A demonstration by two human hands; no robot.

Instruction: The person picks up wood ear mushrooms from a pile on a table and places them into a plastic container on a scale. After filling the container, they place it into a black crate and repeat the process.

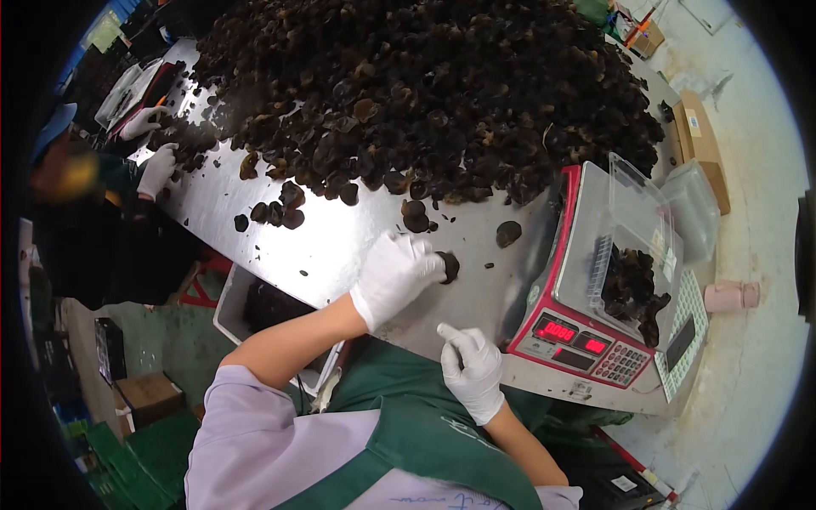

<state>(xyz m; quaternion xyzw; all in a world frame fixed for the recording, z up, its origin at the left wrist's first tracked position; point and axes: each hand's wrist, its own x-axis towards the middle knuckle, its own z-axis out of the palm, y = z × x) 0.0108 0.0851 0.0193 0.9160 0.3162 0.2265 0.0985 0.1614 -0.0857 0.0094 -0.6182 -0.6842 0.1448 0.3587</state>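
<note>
My gloved left hand (398, 276) reaches over the metal table with its fingers closed at the edge of a dark wood ear mushroom (450, 268). My gloved right hand (473, 372) is at the table's near edge, index finger stretched out and apart from the thumb, with nothing visible in it. A few loose wood ears (415, 216) lie just beyond my left hand, and a single loose piece (508, 233) lies to its right. On the right, a clear plastic box (602, 263) with wood ears in it stands on the red-and-silver digital scale (544, 331).
A large heap of wood ears (425, 93) covers the far side of the table (310, 246). At left, a co-worker's gloved hands (157, 170) touch some pieces. Clear plastic containers (690, 208) and a cardboard box (701, 149) stand beyond the scale. A white bin (229, 310) sits below the table edge.
</note>
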